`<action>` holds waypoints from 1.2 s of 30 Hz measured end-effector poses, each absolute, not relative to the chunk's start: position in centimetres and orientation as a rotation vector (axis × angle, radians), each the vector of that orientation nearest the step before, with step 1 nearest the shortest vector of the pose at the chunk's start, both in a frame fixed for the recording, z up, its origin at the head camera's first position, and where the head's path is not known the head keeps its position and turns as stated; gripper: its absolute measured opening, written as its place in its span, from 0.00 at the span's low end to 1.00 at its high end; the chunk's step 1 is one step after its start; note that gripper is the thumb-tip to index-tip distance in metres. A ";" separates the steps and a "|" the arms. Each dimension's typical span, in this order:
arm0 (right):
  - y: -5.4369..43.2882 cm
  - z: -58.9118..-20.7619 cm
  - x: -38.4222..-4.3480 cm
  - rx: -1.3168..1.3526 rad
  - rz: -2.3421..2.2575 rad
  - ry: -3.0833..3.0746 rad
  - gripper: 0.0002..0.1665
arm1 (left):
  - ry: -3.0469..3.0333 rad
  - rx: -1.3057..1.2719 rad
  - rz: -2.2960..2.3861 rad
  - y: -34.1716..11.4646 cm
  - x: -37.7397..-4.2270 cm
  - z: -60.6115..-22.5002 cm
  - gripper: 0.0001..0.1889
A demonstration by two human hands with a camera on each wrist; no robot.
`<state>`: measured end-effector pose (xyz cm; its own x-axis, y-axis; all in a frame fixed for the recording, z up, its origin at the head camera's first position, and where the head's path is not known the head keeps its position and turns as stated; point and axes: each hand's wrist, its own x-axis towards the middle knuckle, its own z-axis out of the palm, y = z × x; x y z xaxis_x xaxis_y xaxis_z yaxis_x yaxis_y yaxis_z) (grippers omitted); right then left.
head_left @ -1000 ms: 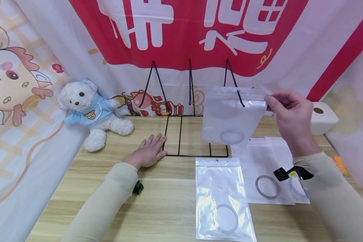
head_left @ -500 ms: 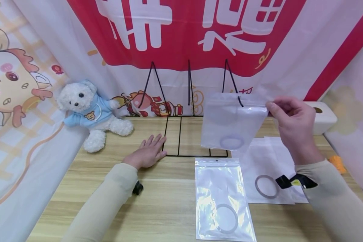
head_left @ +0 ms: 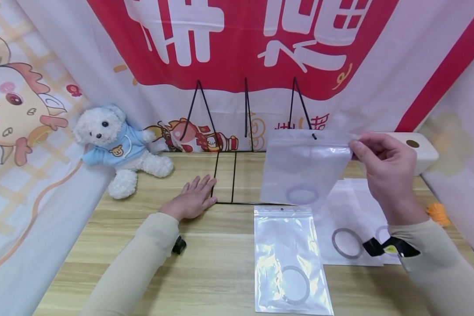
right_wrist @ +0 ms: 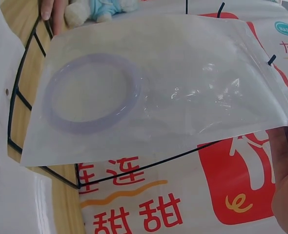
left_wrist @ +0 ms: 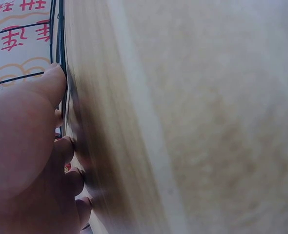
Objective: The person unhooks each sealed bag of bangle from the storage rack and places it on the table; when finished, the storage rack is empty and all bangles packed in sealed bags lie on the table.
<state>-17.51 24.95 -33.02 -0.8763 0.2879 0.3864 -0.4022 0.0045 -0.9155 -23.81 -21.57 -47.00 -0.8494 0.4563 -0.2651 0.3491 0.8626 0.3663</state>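
Note:
In the head view, my right hand (head_left: 391,171) pinches the upper right corner of a translucent zip bag (head_left: 286,166) with a pale ring inside. The bag hangs at the right-hand arm of a black wire rack (head_left: 234,177). The tip of that arm shows at the bag's top edge; the right wrist view also shows the arm tip (right_wrist: 272,60) poking out near the seal strip. My left hand (head_left: 193,197) lies with straight fingers on the table, its fingertips touching the left side of the rack's base.
A flat zip bag with a ring (head_left: 270,245) lies in front of the rack. More bagged rings (head_left: 363,219) overlap at right. A white tissue box (head_left: 426,151), an orange object (head_left: 438,214) and a white plush bear (head_left: 122,149) in blue stand around.
My right hand has moved down and slightly right with the bag. Less of the rack arm shows in front of the bag; now only its tip does. The left hand stays put.

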 end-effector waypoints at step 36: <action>23.3 -33.8 -12.7 0.269 1.960 -1.780 0.13 | 2.668 0.589 0.434 -21.4 -23.4 -46.1 0.39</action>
<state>-12.74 23.26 -33.84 -0.8676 0.2128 0.4494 -0.4677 -0.0425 -0.8829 -23.38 -21.41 -46.06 -0.8432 0.4536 -0.2886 0.3388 0.8651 0.3699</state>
